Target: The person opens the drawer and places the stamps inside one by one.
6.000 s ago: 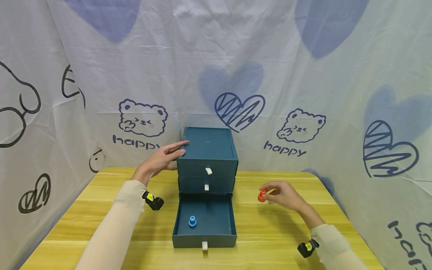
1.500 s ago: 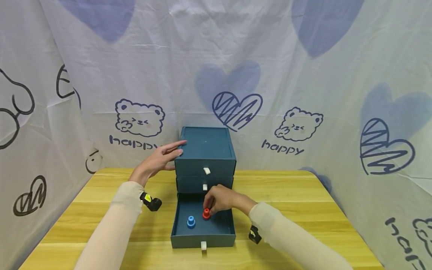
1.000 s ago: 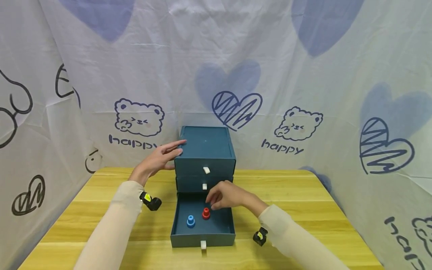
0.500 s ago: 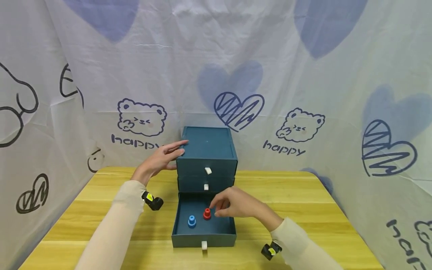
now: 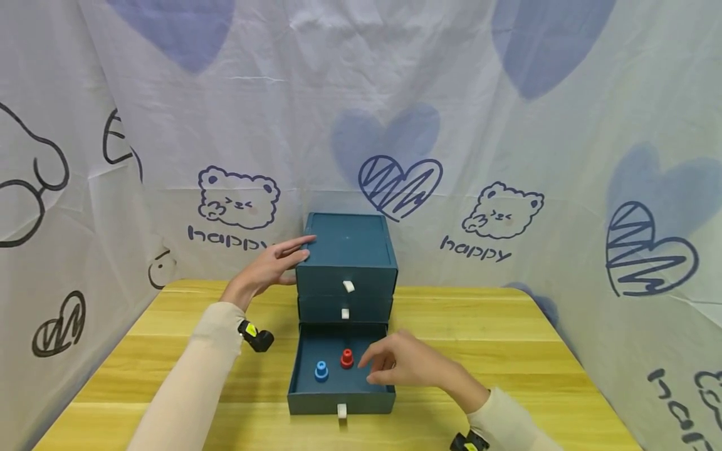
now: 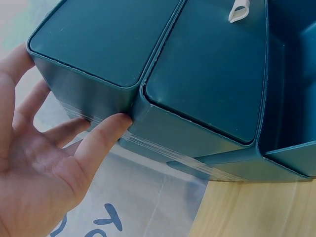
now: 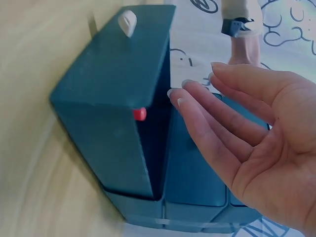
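Note:
A dark teal drawer unit stands on the table with its bottom drawer pulled out. Inside that drawer, a blue stepped peg-like piece and a red one stand upright, a small gap between them. My left hand rests against the unit's upper left side, fingers spread over the edge; the left wrist view shows its fingertips touching the side wall. Over the drawer's right side hovers my right hand, holding nothing, fingers loosely bent. In the right wrist view only the red piece's top shows above the drawer wall.
The two upper drawers are pushed in, each with a white pull tab. A wooden table lies underneath. White cloth printed with hearts and bears hangs behind and at both sides.
The right hand brought the red piece from the right into the drawer, let go of it beside the blue one, then drew back right and toward me. The left hand stayed on the unit.

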Demonstrator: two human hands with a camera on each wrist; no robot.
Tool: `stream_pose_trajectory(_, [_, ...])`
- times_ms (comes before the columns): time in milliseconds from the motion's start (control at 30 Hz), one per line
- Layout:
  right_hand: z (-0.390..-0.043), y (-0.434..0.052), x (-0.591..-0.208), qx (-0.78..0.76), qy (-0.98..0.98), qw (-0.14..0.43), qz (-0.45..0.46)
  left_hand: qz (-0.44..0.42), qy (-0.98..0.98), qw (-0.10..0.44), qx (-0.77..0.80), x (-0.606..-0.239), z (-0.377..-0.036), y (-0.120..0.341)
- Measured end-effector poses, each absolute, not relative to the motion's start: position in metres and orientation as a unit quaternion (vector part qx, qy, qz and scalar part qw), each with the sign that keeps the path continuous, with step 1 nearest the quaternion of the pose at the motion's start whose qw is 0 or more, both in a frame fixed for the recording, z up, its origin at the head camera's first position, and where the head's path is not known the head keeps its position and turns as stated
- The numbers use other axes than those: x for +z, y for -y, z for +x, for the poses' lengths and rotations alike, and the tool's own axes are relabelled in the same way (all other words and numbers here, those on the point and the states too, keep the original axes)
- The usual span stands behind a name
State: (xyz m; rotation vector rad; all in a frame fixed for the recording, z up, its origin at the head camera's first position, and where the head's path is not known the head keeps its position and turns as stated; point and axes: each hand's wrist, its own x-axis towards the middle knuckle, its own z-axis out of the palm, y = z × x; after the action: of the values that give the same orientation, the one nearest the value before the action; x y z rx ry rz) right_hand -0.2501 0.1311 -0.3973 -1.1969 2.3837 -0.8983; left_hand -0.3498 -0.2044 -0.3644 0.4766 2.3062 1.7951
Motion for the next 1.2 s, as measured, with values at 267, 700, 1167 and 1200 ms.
stream_pose_trajectory(267, [-0.234, -0.129, -0.406, -0.312, -0.845, 0.148, -0.409, 0.165, -0.774, 0.093, 0.604, -0.366, -0.35, 0.206])
stream_pose_trajectory(700, [-0.209, -0.121, -0.417, -0.356, -0.83, 0.165, -0.396, 0.166, -0.77, 0.093, 0.608, -0.365, -0.349, 0.206])
stream_pose_trajectory(1167, [-0.199, -0.108, -0.446, -0.32, -0.837, 0.139, -0.421, 0.165, -0.774, 0.094, 0.604, -0.364, -0.35, 0.206])
stream_pose_trajectory(1200, [-0.199, -0.107, -0.448, -0.315, -0.838, 0.135, -0.425, 0.166, -0.775, 0.094, 0.603, -0.364, -0.35, 0.206])
